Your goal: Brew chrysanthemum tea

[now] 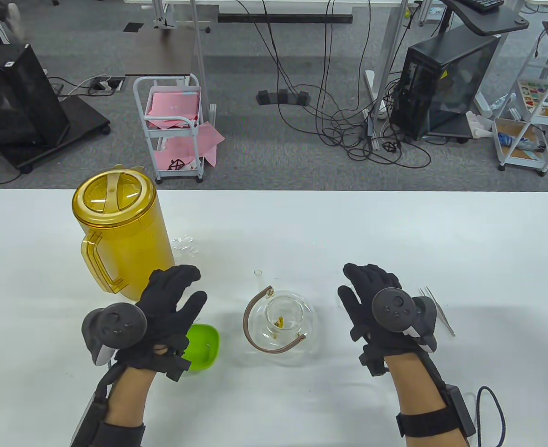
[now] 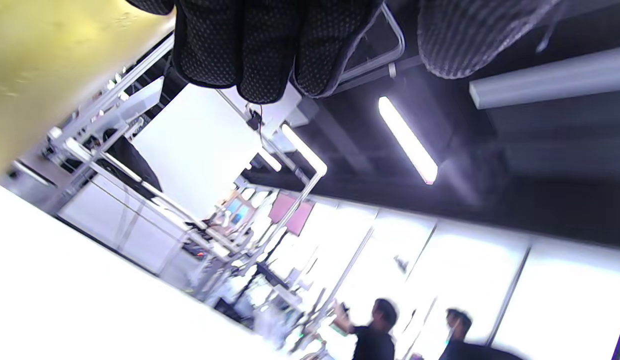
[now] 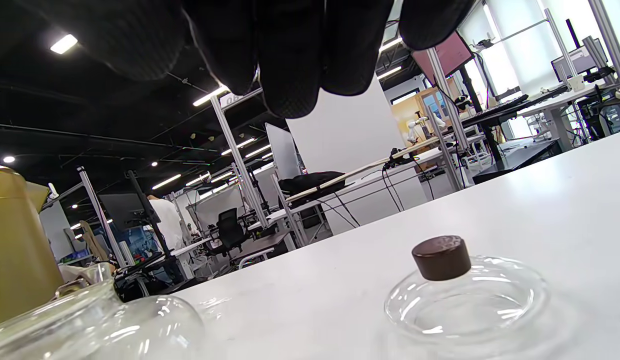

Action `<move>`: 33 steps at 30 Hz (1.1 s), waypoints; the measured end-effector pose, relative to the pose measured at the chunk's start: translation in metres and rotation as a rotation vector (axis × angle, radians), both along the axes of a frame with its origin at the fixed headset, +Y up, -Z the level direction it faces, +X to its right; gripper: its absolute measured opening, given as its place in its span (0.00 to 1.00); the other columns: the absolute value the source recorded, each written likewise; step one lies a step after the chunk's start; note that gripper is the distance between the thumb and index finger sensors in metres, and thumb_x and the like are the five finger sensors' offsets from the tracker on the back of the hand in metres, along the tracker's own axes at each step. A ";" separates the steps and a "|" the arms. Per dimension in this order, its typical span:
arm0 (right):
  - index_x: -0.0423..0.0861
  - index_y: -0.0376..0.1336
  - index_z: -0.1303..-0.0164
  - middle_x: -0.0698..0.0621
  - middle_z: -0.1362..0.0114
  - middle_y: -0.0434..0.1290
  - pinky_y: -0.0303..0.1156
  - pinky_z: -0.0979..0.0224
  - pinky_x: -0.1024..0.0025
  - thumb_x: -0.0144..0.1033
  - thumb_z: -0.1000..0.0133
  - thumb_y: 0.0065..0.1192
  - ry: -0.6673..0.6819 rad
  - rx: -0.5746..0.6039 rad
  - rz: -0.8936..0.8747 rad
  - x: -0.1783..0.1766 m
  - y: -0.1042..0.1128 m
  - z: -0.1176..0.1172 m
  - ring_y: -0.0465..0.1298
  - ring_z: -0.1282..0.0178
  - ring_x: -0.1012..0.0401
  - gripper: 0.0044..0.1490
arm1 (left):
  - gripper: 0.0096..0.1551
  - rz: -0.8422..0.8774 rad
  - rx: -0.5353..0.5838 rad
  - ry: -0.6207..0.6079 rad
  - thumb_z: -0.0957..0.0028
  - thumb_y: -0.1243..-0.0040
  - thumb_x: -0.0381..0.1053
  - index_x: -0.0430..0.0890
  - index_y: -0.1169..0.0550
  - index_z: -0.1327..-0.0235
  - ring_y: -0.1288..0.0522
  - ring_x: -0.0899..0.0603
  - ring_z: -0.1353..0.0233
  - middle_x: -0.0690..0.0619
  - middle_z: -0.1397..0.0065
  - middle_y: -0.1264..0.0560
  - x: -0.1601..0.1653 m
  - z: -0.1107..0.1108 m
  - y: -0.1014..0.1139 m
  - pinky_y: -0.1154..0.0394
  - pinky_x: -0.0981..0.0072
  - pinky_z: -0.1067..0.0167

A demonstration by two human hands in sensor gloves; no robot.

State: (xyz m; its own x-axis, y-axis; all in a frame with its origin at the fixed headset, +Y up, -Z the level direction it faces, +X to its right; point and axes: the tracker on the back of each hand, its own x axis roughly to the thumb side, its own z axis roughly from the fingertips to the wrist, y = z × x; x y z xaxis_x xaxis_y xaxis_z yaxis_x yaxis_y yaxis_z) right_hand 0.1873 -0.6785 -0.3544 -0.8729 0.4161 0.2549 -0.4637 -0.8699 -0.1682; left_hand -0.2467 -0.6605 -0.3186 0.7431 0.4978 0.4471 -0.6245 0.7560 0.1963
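White worktop (image 1: 395,233) fills the scene. Each grip is spread open and holds nothing: left hand (image 1: 162,307) hovers near the amber plastic pitcher (image 1: 120,233), over the lime-green bowl (image 1: 204,344); right hand (image 1: 381,307) hovers beside the metal tweezers (image 1: 436,309). Between them stands the lidless clear glass teapot (image 1: 283,321), a few yellow flowers inside; water seems yet to be poured.

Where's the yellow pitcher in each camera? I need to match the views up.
Table view: the yellow pitcher stands upper left on the table, lid on, just beyond the left hand.
Left wrist view: a blurred yellow wall fills the top-left corner.
Right wrist view: its yellow body is at the left edge, behind the glass teapot.
Shared landmark: the white table.
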 end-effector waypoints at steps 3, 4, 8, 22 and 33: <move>0.55 0.59 0.18 0.51 0.19 0.66 0.54 0.19 0.34 0.60 0.38 0.54 0.007 -0.013 0.022 -0.005 -0.004 -0.001 0.64 0.14 0.45 0.38 | 0.42 -0.104 -0.044 0.005 0.41 0.43 0.72 0.49 0.30 0.20 0.35 0.30 0.19 0.43 0.17 0.29 0.003 -0.005 -0.020 0.48 0.34 0.22; 0.55 0.59 0.18 0.51 0.19 0.66 0.54 0.19 0.34 0.60 0.38 0.54 0.010 -0.016 0.026 -0.006 -0.005 -0.001 0.64 0.14 0.45 0.38 | 0.42 -0.100 -0.060 0.002 0.41 0.43 0.72 0.49 0.30 0.20 0.35 0.30 0.18 0.43 0.16 0.29 0.003 -0.006 -0.028 0.48 0.34 0.22; 0.55 0.59 0.18 0.51 0.19 0.66 0.54 0.19 0.34 0.60 0.38 0.54 0.022 -0.023 0.047 -0.011 -0.008 0.000 0.64 0.14 0.45 0.38 | 0.40 -0.076 -0.116 -0.015 0.41 0.43 0.71 0.49 0.29 0.21 0.36 0.30 0.19 0.43 0.17 0.29 0.000 -0.008 -0.041 0.49 0.34 0.23; 0.56 0.56 0.15 0.50 0.16 0.61 0.52 0.19 0.34 0.57 0.37 0.56 -0.240 -0.092 -0.005 0.041 -0.019 -0.015 0.60 0.12 0.44 0.39 | 0.39 -0.074 -0.112 0.025 0.40 0.43 0.70 0.49 0.29 0.22 0.37 0.29 0.18 0.43 0.16 0.30 0.003 -0.005 -0.041 0.50 0.33 0.23; 0.65 0.53 0.14 0.55 0.11 0.55 0.49 0.18 0.33 0.51 0.35 0.58 -0.279 -0.267 0.263 0.019 -0.061 -0.041 0.56 0.09 0.45 0.37 | 0.39 -0.086 -0.080 0.013 0.40 0.43 0.70 0.49 0.29 0.22 0.37 0.29 0.18 0.43 0.16 0.30 0.009 -0.001 -0.036 0.50 0.32 0.23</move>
State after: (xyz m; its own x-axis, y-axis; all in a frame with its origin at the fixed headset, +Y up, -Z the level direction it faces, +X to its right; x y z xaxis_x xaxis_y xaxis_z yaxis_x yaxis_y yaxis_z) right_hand 0.2063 -0.7396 -0.3959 -0.9776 0.1902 -0.0903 -0.1902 -0.9817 -0.0087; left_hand -0.2372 -0.6961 -0.3200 0.7902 0.4655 0.3986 -0.5542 0.8205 0.1404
